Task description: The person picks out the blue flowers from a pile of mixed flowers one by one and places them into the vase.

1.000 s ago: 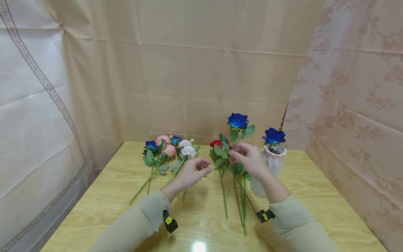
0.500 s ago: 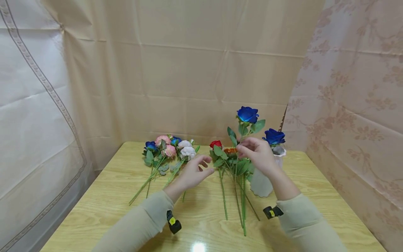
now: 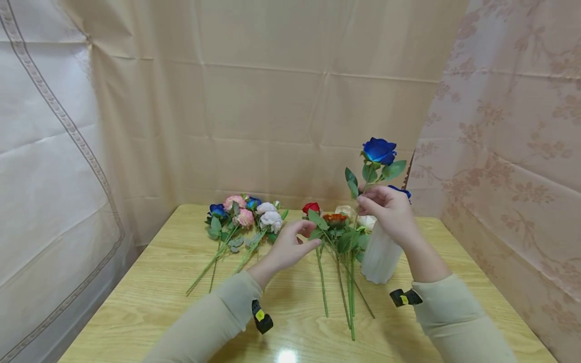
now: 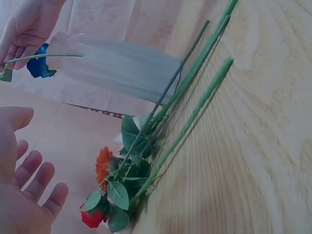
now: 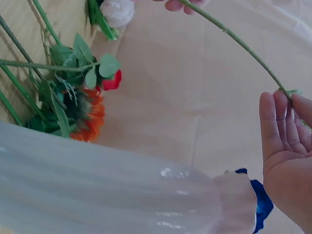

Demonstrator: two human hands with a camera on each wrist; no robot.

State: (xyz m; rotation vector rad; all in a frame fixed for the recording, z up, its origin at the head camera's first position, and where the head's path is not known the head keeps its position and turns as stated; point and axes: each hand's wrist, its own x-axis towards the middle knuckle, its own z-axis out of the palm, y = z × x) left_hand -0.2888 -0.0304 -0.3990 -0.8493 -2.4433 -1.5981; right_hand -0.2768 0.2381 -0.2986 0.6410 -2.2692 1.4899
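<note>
My right hand [image 3: 392,214] pinches the stem of a blue rose [image 3: 379,151] just below its leaves, bloom up. In the right wrist view the bare stem [image 5: 234,44] slants away from the fingertips. Behind this hand stands a white fluted vase [image 3: 380,257], its mouth mostly hidden in the head view. Another blue rose [image 5: 263,204] shows at the vase's rim. My left hand [image 3: 290,244] hovers left of the right-hand flower pile, fingers loosely bent, holding nothing. That pile has a red rose [image 3: 311,207], an orange flower [image 3: 336,219] and cream blooms [image 3: 366,222].
At the left of the wooden table [image 3: 150,312] lies another pile, with pink flowers [image 3: 245,218], white flowers [image 3: 271,221] and blue roses [image 3: 218,209]. Several stems [image 3: 351,302] point toward the front edge. Curtains hang behind and at both sides.
My right hand has lifted the blue rose up and to the right, away from the pile and in front of the vase mouth. The left hand has drifted slightly right.
</note>
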